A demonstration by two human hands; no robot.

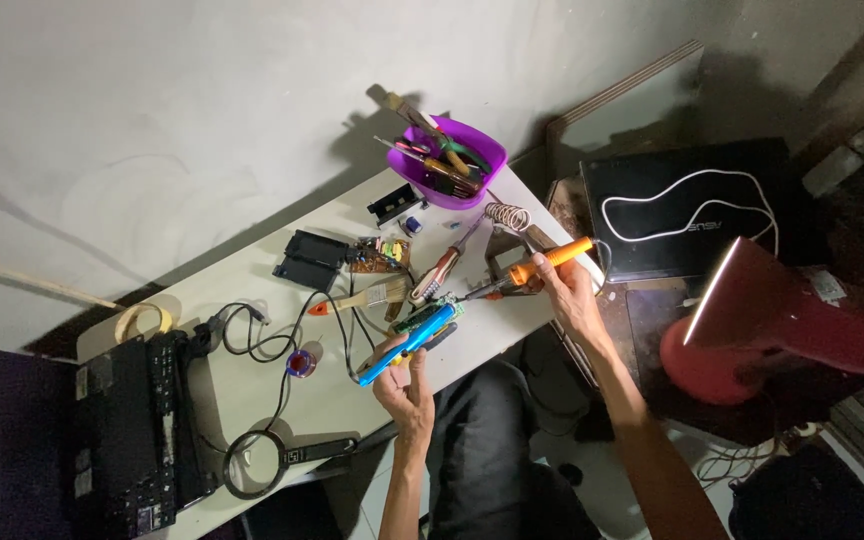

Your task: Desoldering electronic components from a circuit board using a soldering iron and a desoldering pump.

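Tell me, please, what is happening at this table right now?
A person is soldering. The right hand holds an orange-handled soldering iron, tip on a small green circuit board. The left hand holds a blue tool beside the board. A purple tub of tools stands further back on the table.

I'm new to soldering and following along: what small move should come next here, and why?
Probably ease the soldering iron tip slightly left onto the small green board: the right hand aims it there, and the left hand steadies the board and a blue tool.
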